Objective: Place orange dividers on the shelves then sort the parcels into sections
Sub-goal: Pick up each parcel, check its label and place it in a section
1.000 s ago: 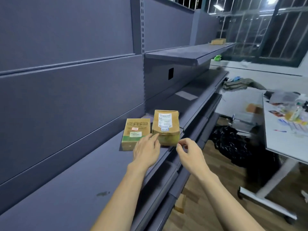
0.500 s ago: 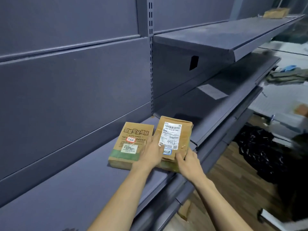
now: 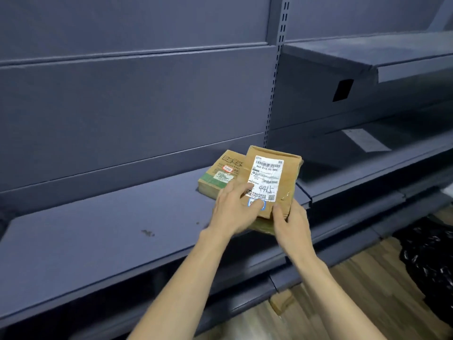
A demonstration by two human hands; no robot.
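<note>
**Head view: both hands on labelled parcel at shelf front edge**

Head view, you have two brown parcels on the dark shelf [image 3: 98,231], near its right end. Your left hand [image 3: 232,212] lies on top of the labelled parcel [image 3: 272,177], fingers spread and lightly bent over the lower part of the white label, pressing rather than wrapping. Your right hand [image 3: 291,224] grasps the parcel's near right corner, thumb on top, fingers underneath. This parcel sits at the shelf's front edge and overlaps the right side of the green-banded parcel [image 3: 218,175], which lies flat behind and left of it. Wood floor [image 3: 355,290] shows below, lower right.
</note>
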